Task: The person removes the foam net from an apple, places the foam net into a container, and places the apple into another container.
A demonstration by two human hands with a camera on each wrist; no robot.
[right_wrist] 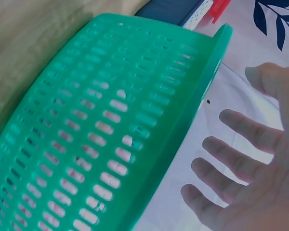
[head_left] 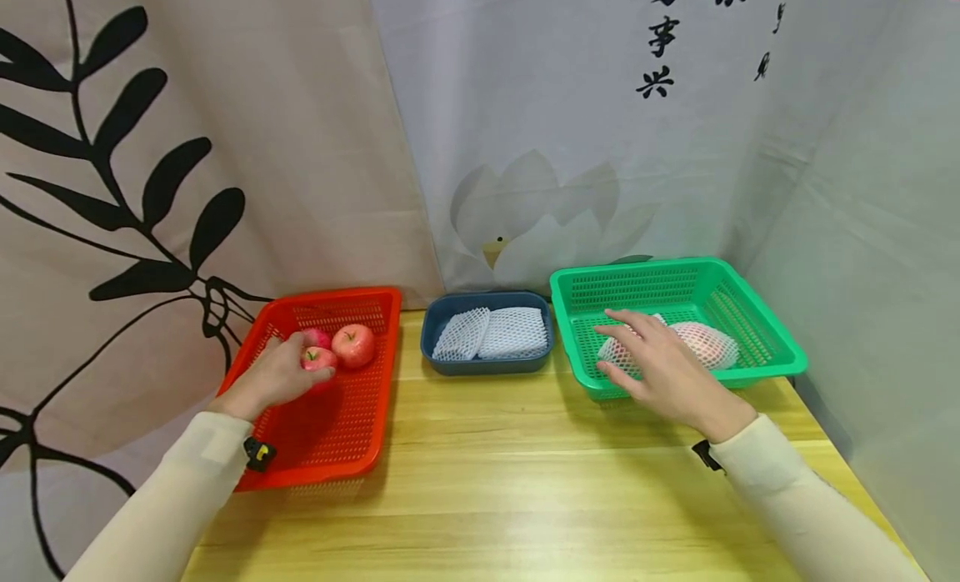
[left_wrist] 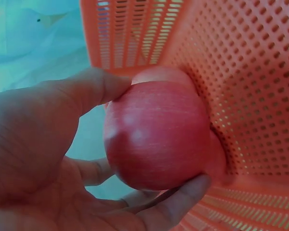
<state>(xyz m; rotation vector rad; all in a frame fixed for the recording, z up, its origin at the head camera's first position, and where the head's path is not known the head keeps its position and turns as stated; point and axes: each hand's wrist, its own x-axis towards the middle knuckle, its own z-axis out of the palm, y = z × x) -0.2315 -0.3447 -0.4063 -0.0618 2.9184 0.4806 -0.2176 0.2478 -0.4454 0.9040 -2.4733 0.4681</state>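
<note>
In the red basket [head_left: 337,449], my left hand [head_left: 279,373] grips a red apple [left_wrist: 156,137], thumb on one side and fingers curled round the other. Two more apples lie by it, one a pale red apple [head_left: 353,346] to its right. My right hand [head_left: 663,369] hovers over the front of the green basket [head_left: 765,361], fingers spread and holding nothing. Inside that basket sit apples in white foam nets, one netted apple [head_left: 705,345] at the right and another partly hidden behind the hand.
Between the two baskets stands a dark blue tray [head_left: 486,367] with white foam nets [head_left: 513,333] in it. All stand on a wooden table [head_left: 480,482]. A printed cloth [head_left: 510,107] hangs right behind them, and another cloth side [head_left: 870,232] closes in the right.
</note>
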